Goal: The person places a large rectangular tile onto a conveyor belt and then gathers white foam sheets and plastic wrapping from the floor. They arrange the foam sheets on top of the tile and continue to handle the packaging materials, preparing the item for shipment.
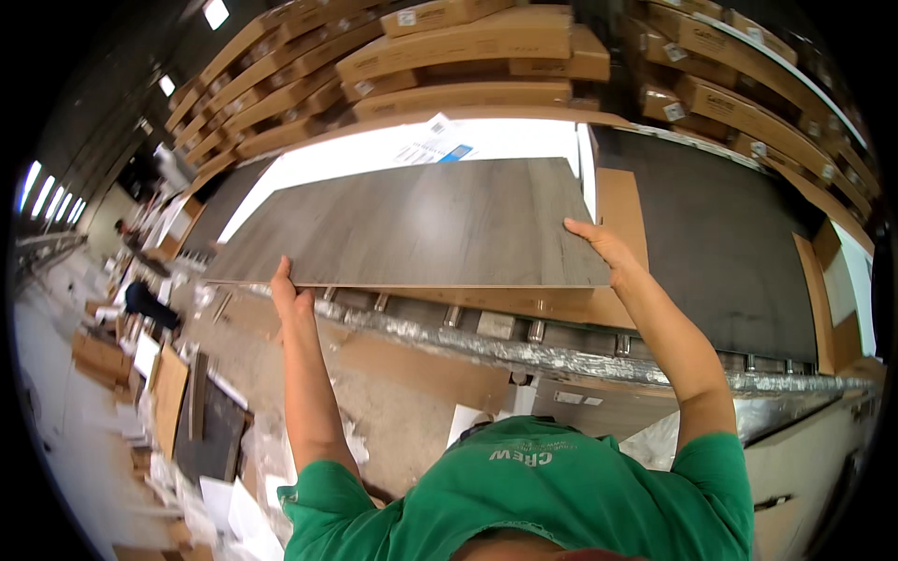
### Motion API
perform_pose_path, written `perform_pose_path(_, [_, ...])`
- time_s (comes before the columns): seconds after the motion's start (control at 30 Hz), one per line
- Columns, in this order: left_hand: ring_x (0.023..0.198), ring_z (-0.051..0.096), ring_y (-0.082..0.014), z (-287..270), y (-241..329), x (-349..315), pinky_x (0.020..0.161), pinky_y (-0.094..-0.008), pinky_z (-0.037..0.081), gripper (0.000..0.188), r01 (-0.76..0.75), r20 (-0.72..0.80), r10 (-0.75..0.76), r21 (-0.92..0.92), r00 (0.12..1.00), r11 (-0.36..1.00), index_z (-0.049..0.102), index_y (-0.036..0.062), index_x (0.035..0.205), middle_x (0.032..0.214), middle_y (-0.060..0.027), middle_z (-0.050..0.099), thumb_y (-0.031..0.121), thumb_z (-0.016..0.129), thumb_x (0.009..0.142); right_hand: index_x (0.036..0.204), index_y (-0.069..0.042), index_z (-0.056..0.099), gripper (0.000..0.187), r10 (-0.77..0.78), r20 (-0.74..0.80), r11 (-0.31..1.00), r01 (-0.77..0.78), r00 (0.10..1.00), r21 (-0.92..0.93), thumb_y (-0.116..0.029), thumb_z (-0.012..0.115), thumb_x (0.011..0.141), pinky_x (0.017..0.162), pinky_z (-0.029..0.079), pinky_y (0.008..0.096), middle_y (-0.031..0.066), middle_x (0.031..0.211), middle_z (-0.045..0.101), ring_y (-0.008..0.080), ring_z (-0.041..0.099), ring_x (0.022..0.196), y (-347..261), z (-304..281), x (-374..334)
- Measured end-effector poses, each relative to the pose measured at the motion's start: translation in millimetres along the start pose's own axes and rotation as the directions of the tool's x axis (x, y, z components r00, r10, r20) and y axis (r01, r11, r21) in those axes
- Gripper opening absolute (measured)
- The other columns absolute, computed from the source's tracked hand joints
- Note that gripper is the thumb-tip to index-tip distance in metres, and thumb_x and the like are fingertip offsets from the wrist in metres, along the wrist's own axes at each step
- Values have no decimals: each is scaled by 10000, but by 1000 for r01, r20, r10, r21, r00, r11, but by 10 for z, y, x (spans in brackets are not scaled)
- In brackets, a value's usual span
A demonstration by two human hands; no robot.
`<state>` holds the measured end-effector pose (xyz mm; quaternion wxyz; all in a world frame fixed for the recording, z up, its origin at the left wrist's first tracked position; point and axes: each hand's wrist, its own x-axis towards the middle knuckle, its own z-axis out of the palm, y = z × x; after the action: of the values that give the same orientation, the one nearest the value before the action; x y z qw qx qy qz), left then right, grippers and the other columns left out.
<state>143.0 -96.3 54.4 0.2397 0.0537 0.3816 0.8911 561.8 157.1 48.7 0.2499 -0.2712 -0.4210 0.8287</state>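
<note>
Nearest: wearer in a green shirt (pixel 524 491), lower body mostly hidden. Left hand (pixel 294 292) grips the near edge of a grey wood-grain panel (pixel 421 224), thumb on top; its other fingers are largely hidden beneath. Right hand (pixel 606 248) grips the panel's right end, most fingers likewise out of sight. Panel lies tilted above a roller conveyor (pixel 486 348), covering part of an open carton (pixel 622 210) and a white board (pixel 346 168); whether it touches either, cannot tell. Right: dark flat surface (pixel 711 243), material unclear. Left, farther: bent co-worker (pixel 150 304), small, hands indistinct. Farthest: stacked cartons (pixel 458 42), tops cut off.
</note>
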Motion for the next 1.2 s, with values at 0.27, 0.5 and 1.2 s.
perform_pose_path(0.27, [942, 535, -255, 196, -631, 1425, 799, -409, 479, 250, 197, -4, -197, -30, 980, 980, 483, -18, 1036, 1047, -118, 535, 137, 519, 844, 1117, 53, 470, 548, -54, -245, 983, 9, 968, -182, -348, 616, 773, 786, 489, 332, 173, 1054, 558, 211, 577, 927, -94, -14, 845])
perform_pose_path(0.5, [959, 507, -293, 103, -880, 1483, 871, -430, 442, 249, 507, 192, -559, 262, 807, 821, 402, -50, 1069, 1075, -161, 475, 26, 458, 838, 1117, 72, 467, 549, -24, -503, 906, -194, 864, -376, -324, 629, 774, 804, 460, 339, 179, 1052, 558, 226, 558, 946, 17, -520, 1147])
perform_pose_path(1.2, [915, 559, -239, 563, -1099, -94, 835, -344, 445, 263, 36, 793, -369, 404, 485, 914, 508, -66, 1058, 1005, -174, 564, 113, 463, 870, 935, -42, 590, 161, -967, -254, 253, -28, 31, -967, -119, 566, 796, 667, 468, 274, 146, 1011, 546, 248, 551, 889, 998, 79, -619])
